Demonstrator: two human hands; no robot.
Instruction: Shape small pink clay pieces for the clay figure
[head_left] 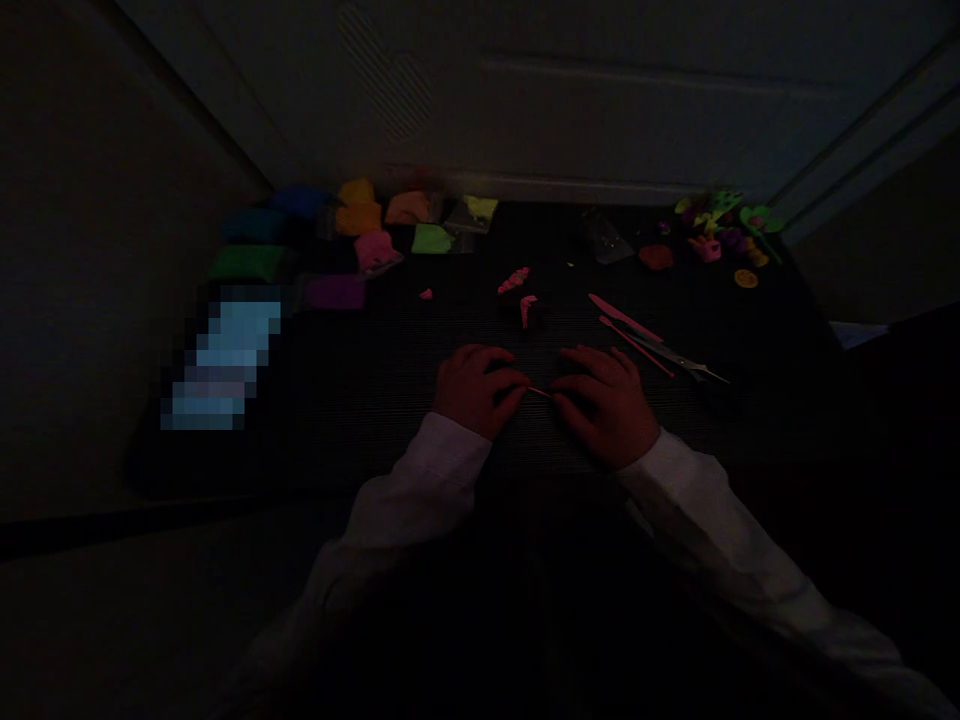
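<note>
Between my two hands runs a thin pink strand of modelling clay (pixel 539 392), low over the dark table. My left hand (pixel 480 388) pinches its left end between thumb and forefinger. The right end is in the pinch of my right hand (pixel 606 402). Just beyond my hands lie a twisted pink clay piece (pixel 514 280) and a bent pink clay piece (pixel 529 310). A small pink lump (pixel 426 294) rests farther left. The dim light hides fine detail.
Packets of coloured clay (pixel 358 220) line the back left, near a lit, blurred phone screen (pixel 232 360). To the right lie a pink plastic knife (pixel 624 316), a thin pink stick tool (pixel 637 347) and scissors (pixel 679 360). Colourful clay figures (pixel 724 225) stand at the back right.
</note>
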